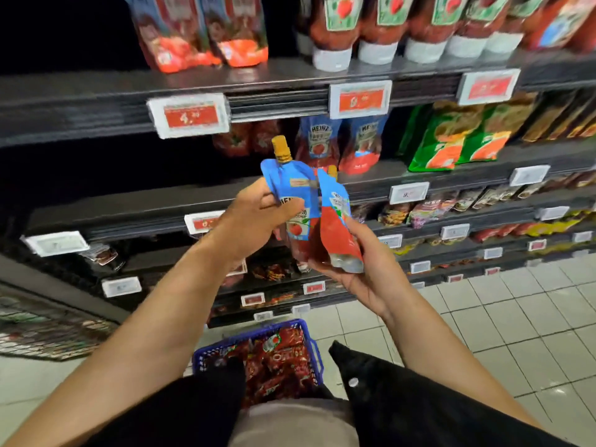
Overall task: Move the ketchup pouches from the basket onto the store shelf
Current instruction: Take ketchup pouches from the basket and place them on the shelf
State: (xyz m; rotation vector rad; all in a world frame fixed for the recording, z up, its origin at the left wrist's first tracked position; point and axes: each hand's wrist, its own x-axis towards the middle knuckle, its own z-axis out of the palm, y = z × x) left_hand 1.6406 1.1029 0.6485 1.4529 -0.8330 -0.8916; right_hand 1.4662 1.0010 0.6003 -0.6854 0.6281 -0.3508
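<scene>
Dark store shelves (pixel 419 175) face you, tiled floor (pixel 516 317) underfoot.
Your left hand (pixel 258 217) grips a blue-and-red spouted ketchup pouch (pixel 295 191) upright by its upper part, gold cap on top; your right hand (pixel 361 269) cradles a second blue-and-red ketchup pouch (pixel 338 227) from below, fingers curled round its base. Both pouches touch side by side in front of the shelf's front edge. Below, a blue plastic basket (pixel 311 337) on the floor holds more red pouches.

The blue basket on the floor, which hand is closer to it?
Right. The right hand is lower, above the blue basket; the left hand is higher up.
</scene>
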